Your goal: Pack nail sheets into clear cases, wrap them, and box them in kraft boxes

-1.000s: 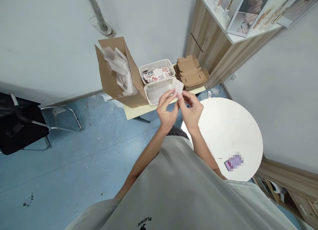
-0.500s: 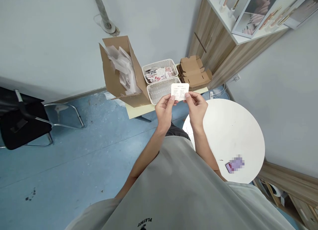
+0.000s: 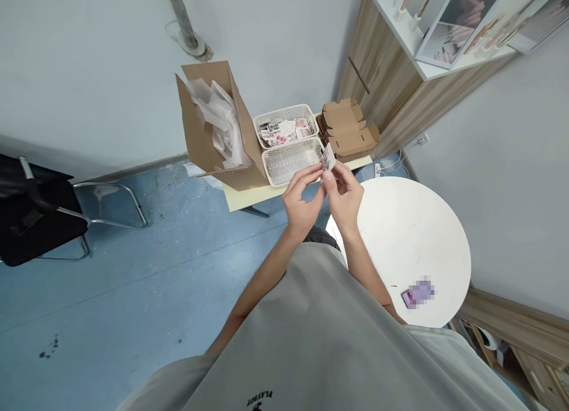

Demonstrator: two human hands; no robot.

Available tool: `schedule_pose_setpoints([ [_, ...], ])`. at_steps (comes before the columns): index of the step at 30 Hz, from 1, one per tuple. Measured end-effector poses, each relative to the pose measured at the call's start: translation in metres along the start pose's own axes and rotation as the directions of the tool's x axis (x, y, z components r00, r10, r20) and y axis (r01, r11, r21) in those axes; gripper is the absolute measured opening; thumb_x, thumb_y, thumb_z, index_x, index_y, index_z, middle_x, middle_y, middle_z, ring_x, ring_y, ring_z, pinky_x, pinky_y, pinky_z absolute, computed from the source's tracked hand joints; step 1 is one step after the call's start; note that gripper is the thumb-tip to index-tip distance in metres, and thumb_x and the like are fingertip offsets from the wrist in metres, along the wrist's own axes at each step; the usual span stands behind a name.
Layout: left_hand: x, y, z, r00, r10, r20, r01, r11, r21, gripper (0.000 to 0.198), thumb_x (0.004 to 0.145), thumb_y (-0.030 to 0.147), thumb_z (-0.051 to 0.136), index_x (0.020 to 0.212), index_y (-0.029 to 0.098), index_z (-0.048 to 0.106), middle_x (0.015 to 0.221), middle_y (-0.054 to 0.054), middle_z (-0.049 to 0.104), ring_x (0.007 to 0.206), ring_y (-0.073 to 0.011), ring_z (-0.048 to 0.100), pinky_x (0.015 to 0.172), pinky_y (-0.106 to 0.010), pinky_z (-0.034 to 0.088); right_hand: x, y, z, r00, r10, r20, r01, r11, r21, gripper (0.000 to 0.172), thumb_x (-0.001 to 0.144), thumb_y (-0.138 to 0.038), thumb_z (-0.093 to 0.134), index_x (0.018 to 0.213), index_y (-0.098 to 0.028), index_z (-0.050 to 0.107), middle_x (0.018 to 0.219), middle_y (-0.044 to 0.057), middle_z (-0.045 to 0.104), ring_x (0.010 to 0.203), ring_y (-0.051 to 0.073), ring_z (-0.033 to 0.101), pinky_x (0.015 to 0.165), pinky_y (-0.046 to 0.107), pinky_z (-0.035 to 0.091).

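Note:
A small white card (image 3: pixel 329 155), tilted almost edge-on, shows dark and reddish detail on the side now turned towards the left. My right hand (image 3: pixel 345 201) pinches its lower part between thumb and fingers. The fingertips of my left hand (image 3: pixel 303 204) meet the card's left edge, with the thumb close to the right thumb. Just behind the hands sits a white plastic basket (image 3: pixel 265 160) with clear items in it. Beyond that, a second white basket (image 3: pixel 284 113) holds several small printed packs (image 3: pixel 284 132).
A large open carton (image 3: pixel 249 132) with translucent wrapping (image 3: pixel 222 124) stands left of the baskets on a pale yellow table (image 3: pixel 240 199). Flattened brown boxes (image 3: pixel 351 135) are stacked right. A round white table (image 3: pixel 427 227) bears a phone (image 3: pixel 418 294). A black chair (image 3: pixel 40 227) stands left.
The card has turned from its text side facing me to nearly edge-on, its other side showing. My left hand has shifted right, so both hands are now close together.

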State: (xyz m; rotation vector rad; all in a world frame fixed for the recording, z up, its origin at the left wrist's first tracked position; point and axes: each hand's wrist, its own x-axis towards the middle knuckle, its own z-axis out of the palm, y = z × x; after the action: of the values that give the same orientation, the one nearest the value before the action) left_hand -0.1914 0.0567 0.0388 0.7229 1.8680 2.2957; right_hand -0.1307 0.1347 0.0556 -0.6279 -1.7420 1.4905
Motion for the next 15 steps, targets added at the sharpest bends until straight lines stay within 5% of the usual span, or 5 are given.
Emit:
schedule_pose_setpoints([
  [6, 0.001, 0.001, -0.008, 0.996, 0.073, 0.042, -0.077, 0.993, 0.090, 0.031, 0.094, 0.053, 0.087, 0.115, 0.030, 0.084, 0.125, -0.008, 0.077, 0.126, -0.0279, 0.073, 0.112, -0.049, 0.061, -0.002, 0.002, -0.003, 1.000, 0.026, -0.007, -0.026, 1.000, 0.002, 0.046, 0.105, -0.070, 0.063, 0.116, -0.029, 0.082, 0.111, 0.006, 0.081, 0.112, 0.026, 0.077, 0.098, 0.042, 0.069],
  [10, 0.000, -0.001, -0.011, 0.995, -0.062, -0.073, 0.060, 0.998, -0.027, 0.043, 0.094, 0.054, 0.086, 0.129, 0.029, 0.079, 0.134, -0.009, 0.074, 0.114, -0.0236, 0.074, 0.098, -0.037, 0.063, 0.001, 0.006, -0.009, 0.999, 0.047, -0.021, -0.047, 0.999, 0.026, 0.046, 0.102, -0.069, 0.067, 0.117, -0.028, 0.081, 0.104, 0.004, 0.081, 0.100, 0.024, 0.078, 0.089, 0.040, 0.072],
  [15, 0.003, -0.001, -0.012, 0.969, -0.246, 0.026, 0.246, 0.953, -0.176, 0.038, 0.096, 0.061, 0.083, 0.107, 0.025, 0.085, 0.102, -0.006, 0.080, 0.090, -0.0182, 0.073, 0.087, -0.033, 0.062, -0.001, 0.001, -0.009, 0.997, 0.081, -0.003, -0.081, 0.996, 0.036, 0.043, 0.102, -0.067, 0.069, 0.114, -0.028, 0.081, 0.102, 0.004, 0.081, 0.098, 0.023, 0.080, 0.083, 0.037, 0.072],
])
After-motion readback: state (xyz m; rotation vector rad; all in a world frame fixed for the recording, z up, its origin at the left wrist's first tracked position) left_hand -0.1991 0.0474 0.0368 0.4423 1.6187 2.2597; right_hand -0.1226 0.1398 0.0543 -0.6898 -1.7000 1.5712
